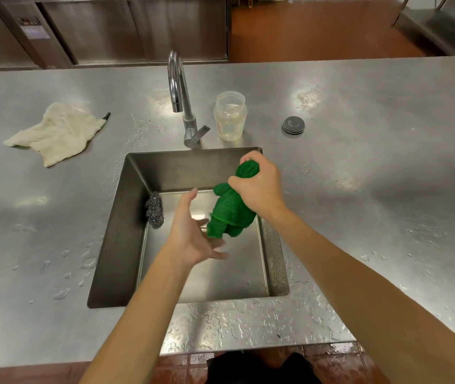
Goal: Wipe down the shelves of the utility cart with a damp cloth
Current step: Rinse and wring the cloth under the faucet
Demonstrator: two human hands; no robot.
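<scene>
Since the utility cart is nowhere in view, this looks like preparation: wringing the cloth out before any shelf gets wiped. The counter [359,189] is a broad, flat sheet of brushed stainless steel, beaded with water along its near edge. Set into it, the sink [126,231] is a deep square basin of the same dull metal.

The right hand [259,187] is clenched round the upper part of the green cloth [230,212], a nubby knit squeezed into a thick twist whose loose end hangs above the basin. The left hand [193,236] sits just below that end, fingers released and spread, holding nothing. As I judge it, that hand should grip the hanging end and twist against the right, low over the basin so drips fall inside, stopping while the fabric is damp rather than dry.

Behind the sink stand a curved chrome faucet [178,87] and a clear, lidless plastic jar [230,116]. A crumpled cream rag [57,131] lies far left. A grey wire scourer [155,209] leans against the basin's left wall, and a small round lid [293,125] lies right of the jar.
</scene>
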